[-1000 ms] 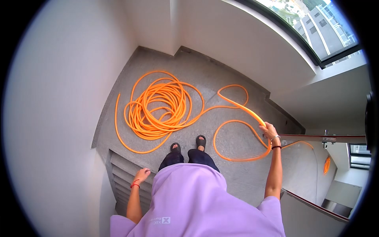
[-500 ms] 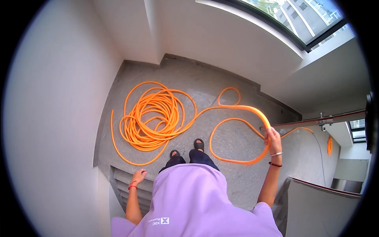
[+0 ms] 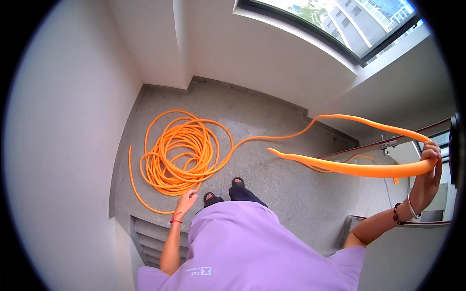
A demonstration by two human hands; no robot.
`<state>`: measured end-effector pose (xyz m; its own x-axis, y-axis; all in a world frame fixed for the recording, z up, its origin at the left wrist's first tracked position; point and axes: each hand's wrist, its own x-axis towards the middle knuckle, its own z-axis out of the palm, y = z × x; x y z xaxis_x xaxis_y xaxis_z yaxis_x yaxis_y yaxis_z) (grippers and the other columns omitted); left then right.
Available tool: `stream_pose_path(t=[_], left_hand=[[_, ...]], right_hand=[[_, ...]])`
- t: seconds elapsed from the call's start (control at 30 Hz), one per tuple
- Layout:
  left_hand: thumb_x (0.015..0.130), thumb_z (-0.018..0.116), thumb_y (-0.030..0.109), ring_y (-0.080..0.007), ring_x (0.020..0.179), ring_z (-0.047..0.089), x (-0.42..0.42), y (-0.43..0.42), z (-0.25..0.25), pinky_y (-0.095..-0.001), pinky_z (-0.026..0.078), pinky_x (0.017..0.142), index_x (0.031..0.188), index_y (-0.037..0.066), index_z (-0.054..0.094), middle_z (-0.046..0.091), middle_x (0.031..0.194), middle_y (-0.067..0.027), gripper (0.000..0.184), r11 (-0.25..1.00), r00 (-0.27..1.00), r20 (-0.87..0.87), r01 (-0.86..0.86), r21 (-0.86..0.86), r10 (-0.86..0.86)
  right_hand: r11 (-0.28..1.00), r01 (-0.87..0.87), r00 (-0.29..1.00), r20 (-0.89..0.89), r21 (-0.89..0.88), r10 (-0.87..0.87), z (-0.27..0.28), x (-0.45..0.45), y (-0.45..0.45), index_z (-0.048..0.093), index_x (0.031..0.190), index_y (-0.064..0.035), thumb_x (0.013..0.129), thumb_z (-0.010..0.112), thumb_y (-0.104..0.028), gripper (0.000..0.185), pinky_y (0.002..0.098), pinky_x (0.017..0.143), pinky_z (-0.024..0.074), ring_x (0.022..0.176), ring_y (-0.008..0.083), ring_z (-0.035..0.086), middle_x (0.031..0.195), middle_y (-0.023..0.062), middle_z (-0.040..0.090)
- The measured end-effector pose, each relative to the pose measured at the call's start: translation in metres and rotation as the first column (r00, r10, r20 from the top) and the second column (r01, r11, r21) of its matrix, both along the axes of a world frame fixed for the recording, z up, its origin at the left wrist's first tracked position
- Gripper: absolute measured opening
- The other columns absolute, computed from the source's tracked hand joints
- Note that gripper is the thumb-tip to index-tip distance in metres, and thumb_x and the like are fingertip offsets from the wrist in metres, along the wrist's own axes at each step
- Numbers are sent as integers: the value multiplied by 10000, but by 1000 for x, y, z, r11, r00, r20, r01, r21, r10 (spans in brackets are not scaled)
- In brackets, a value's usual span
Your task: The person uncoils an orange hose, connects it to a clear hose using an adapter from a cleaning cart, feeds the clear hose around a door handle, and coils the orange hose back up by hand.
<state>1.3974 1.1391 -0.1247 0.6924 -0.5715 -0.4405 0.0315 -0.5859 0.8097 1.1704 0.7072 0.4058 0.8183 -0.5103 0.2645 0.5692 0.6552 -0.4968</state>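
Observation:
An orange hose lies in a loose, many-looped coil (image 3: 179, 154) on the grey floor, left of centre. From the coil one length runs right and rises to my right hand (image 3: 430, 157), which is raised at the far right with its fingers wrapped round the orange hose (image 3: 369, 169). Another stretch hangs from that hand back toward the middle. My left hand (image 3: 186, 200) is low beside the coil's lower edge, its fingers curled together; nothing shows in them, though their inner side is hidden.
Steps (image 3: 158, 237) go down at the lower left. My feet, in dark sandals (image 3: 238, 182), stand below the coil. A mirror-like panel with a red-brown edge (image 3: 403, 224) is at the right. A window (image 3: 340, 24) is set in the upper wall.
My right hand has moved far right and up, drawing the hose with it and lifting its loops off the floor. My left hand has shifted slightly right and forward.

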Motion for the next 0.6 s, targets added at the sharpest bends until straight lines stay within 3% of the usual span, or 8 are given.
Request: stream_pose_path(t=[0.1,0.17,0.3,0.37,0.4,0.43,0.5,0.6], left_hand=[[796,581,196,-272,905,604,5,-77,52,-353,480,765,1060,31,572,609,998,-158,311,971,984,55,176,-164,-169],[791,590,202,-278,884,601,6,-122,84,-350,478,761,1072,45,563,588,1014,-157,322,895,917,242,374,-241,-318],[792,595,220,-273,868,600,-5,-182,138,-349,475,767,1097,60,551,563,1046,-144,347,824,887,160,461,-330,-432],[795,597,248,-251,866,601,-10,-198,149,-346,476,766,1120,70,536,543,1077,-138,376,753,846,185,531,-388,-501],[797,596,253,-228,842,607,-14,-204,151,-344,478,764,1125,74,533,538,1086,-135,379,745,828,216,560,-362,-518],[797,596,253,-228,842,607,-17,-210,151,-344,478,764,1125,74,533,538,1086,-135,379,744,826,215,564,-359,-522],[816,600,219,-177,793,594,-20,-220,146,-309,477,738,1151,66,522,541,1025,-122,376,735,811,274,584,-344,-516],[822,589,208,-173,816,590,-20,-238,139,-305,477,745,1149,67,526,555,1028,-110,362,792,857,108,509,-339,-504]], right_hand=[[998,-61,998,-31,2,61,8,21,4,352,1086,-52,907,404,-35,187,317,974,331,1062,239,403,1012,124,382],[995,95,993,-64,-25,-96,1,20,-26,419,1054,-26,883,455,-2,176,333,1002,329,1117,261,392,1068,149,412],[906,421,879,-225,-50,-421,-19,43,-51,479,1085,-14,868,522,-63,226,383,1018,323,1173,287,362,1113,188,427],[889,365,812,-371,-278,-450,-33,54,-53,470,1153,-27,860,561,-124,321,375,1009,322,1130,258,387,1079,182,430],[811,393,724,-398,-433,-563,-45,56,-64,457,1195,-35,881,546,-182,358,316,904,416,971,204,476,965,139,475],[811,396,722,-399,-430,-565,-54,56,-79,457,1195,-35,881,546,-182,358,316,904,416,971,204,476,965,139,475],[851,12,865,-421,-525,-272,-67,58,-105,452,1211,-41,897,524,-237,378,235,720,479,773,143,512,844,90,501],[832,110,818,-425,-544,-387,-84,79,-141,483,1135,17,912,490,-244,344,201,638,516,707,118,545,805,75,524]])
